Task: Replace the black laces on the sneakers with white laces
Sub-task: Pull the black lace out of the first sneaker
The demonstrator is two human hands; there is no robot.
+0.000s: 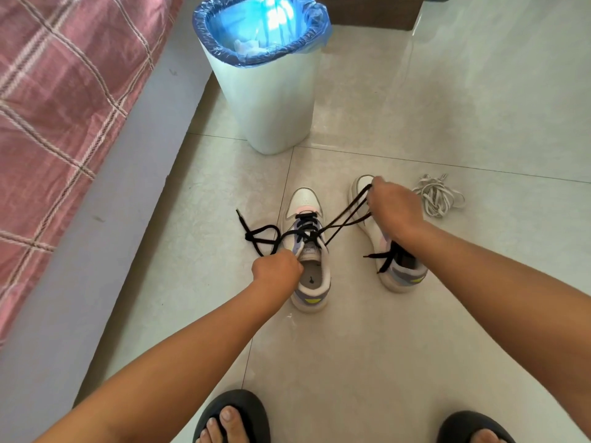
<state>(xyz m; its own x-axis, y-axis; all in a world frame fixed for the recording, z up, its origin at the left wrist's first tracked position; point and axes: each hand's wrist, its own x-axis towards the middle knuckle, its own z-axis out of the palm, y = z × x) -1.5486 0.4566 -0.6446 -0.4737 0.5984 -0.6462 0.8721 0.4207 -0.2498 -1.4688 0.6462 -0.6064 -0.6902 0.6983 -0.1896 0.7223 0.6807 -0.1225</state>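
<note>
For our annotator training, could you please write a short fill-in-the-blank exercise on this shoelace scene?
1. The right hand pulls a loop of ____ flat lace out of the left-side pastel sneaker.
2. The left hand holds that sneaker at its ____.
3. The white laces lie bundled on the tiled ____.

Missing words: black; tongue; floor

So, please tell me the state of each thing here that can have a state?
Left hand: grips the collar of the left white sneaker.
Right hand: holds loops of black flat lace, pulled taut.
Left sneaker: partly unlaced.
Right white sneaker: black lace untied.
White laces: bundled on the floor, unused.
White bin: open, blue liner.
</note>
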